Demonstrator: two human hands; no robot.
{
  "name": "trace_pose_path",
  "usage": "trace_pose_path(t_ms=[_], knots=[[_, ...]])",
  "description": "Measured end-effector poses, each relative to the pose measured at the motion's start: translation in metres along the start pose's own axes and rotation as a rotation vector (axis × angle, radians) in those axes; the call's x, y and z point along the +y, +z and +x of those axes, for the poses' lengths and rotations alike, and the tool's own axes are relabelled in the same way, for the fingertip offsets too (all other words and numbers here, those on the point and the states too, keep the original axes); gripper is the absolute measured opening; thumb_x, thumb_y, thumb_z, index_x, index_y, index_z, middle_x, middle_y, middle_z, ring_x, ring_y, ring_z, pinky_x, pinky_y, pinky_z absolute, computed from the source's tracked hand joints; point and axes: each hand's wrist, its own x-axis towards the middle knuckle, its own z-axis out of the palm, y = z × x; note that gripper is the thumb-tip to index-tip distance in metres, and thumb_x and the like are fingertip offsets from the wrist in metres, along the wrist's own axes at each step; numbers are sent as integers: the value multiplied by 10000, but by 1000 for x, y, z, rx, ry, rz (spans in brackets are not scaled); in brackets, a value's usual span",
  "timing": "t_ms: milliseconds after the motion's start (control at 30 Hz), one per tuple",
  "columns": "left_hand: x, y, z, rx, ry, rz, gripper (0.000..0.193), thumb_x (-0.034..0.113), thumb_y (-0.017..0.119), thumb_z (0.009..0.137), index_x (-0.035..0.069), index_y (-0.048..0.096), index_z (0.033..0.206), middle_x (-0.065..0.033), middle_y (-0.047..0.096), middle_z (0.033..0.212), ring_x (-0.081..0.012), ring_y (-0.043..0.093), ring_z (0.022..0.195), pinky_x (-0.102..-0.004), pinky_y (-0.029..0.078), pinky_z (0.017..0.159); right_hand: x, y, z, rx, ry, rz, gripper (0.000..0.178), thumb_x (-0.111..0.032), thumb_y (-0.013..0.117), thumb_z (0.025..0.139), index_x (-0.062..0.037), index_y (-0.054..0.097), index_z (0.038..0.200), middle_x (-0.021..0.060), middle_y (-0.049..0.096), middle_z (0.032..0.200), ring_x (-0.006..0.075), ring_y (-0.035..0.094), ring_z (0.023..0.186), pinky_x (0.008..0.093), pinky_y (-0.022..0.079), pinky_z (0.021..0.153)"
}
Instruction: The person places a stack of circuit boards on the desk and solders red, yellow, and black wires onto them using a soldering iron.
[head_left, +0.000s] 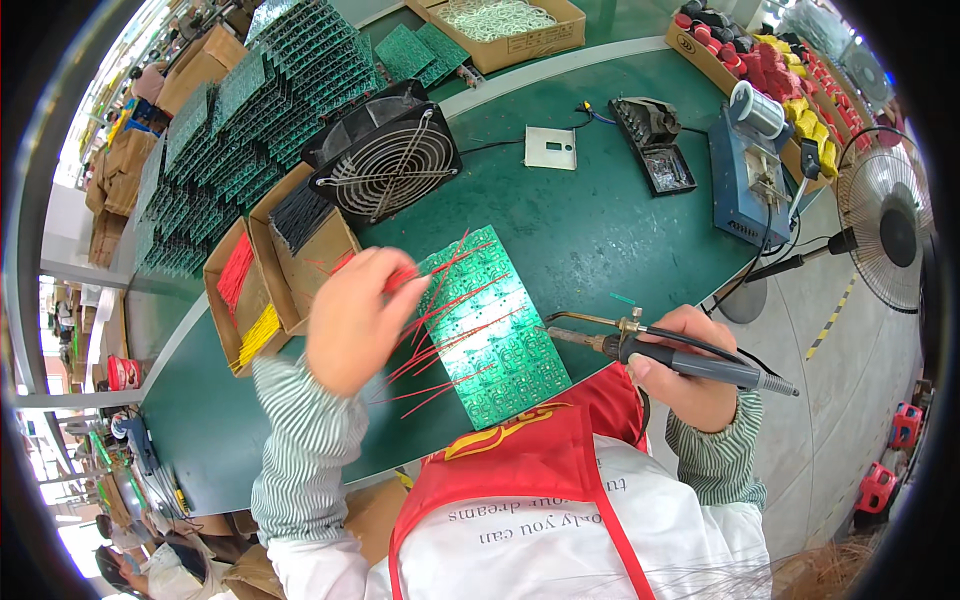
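A green circuit board panel (530, 365) lies on the green worktable in front of me. Several thin red wires (440, 342) stick out over its left side in rows. Just off the board's upper left edge is my left hand (362, 315), its fingers closed round something red that looks like a small bunch of red wires. My right hand (695, 375) grips a soldering iron (690, 360) with a grey and black handle. A thin brass tube runs along the iron, and its tip points at the board's right edge.
Cardboard trays (290, 262) of red, yellow and dark wires stand at the left. Behind them are a black boxed fan (385, 160) and stacked boards (250, 110). A blue machine with a solder spool (757, 108), a black tool holder (655, 150) and a round fan (885, 220) are at the right.
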Motion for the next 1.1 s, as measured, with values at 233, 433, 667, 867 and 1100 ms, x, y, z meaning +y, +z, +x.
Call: trace_pose_path(t_ms=[233,433,667,867,1100], knots=[[-18,36,36,-86,83,59,213,197,660,827,-7,607,854,-99,555,753,-222,556,689,-334,440,628,2,-1,-1,15,31,32,194,-94,737,722,-19,587,819,29,619,653,76,570,551,212,436,510],[4,-9,14,24,-159,-125,113,114,650,827,10,608,841,-52,564,679,-135,521,610,-278,419,558,5,-6,6,-11,-114,-54,210,-127,748,724,-29,588,818,27,628,655,80,572,541,217,446,512],[32,25,-40,-141,161,-133,98,105,675,794,25,622,817,-91,598,750,-245,570,639,-336,438,563,6,-3,-3,-58,-95,-45,219,-157,749,726,-37,590,817,28,628,639,74,561,507,216,444,498],[35,52,-42,-163,85,-168,120,126,675,792,26,612,814,-97,569,729,-256,566,634,-351,432,561,3,3,-5,-74,-64,-88,205,-140,737,731,-32,589,820,22,618,620,66,551,498,211,432,488],[32,51,-42,-221,11,-206,112,119,667,790,23,611,809,-94,574,736,-245,568,635,-342,435,563,10,9,-3,-86,38,21,194,-125,731,735,-33,585,823,15,613,615,61,545,501,207,427,488]])
